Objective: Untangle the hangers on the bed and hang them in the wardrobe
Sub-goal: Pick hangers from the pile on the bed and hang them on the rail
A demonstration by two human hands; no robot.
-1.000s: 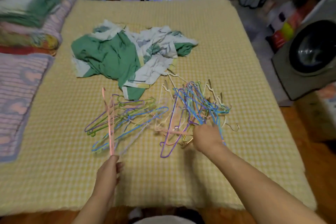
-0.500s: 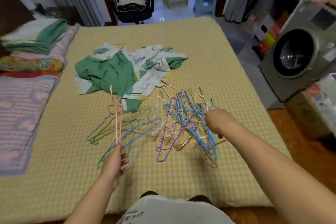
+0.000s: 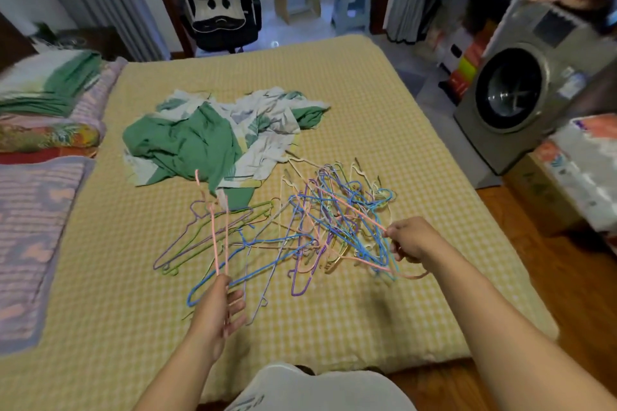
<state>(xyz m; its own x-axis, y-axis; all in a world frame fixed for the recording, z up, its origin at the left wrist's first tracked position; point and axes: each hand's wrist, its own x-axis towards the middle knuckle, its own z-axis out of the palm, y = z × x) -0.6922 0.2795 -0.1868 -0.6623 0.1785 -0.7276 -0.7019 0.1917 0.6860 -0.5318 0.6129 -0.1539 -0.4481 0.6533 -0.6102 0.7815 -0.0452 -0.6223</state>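
A tangle of thin wire hangers (image 3: 337, 217) in blue, purple, pink and cream lies on the yellow checked bed (image 3: 367, 103). A smaller spread of blue, green and purple hangers (image 3: 233, 237) lies to its left. My left hand (image 3: 220, 307) grips a pink hanger (image 3: 218, 230) by its lower end, held upright above the bed. My right hand (image 3: 410, 240) is closed on another pink hanger (image 3: 364, 220) and some blue wire at the right side of the tangle, lifted slightly. No wardrobe is in view.
A crumpled green and white cloth (image 3: 213, 137) lies beyond the hangers. Folded bedding (image 3: 46, 103) is stacked at the left. A washing machine (image 3: 527, 93) and a box (image 3: 547, 190) stand to the right of the bed, a black chair (image 3: 217, 3) behind it.
My right hand has pulled back to the right and lifted part of the tangle, drawing a pink hanger out. My left hand keeps the pink hanger upright. The view has tilted up.
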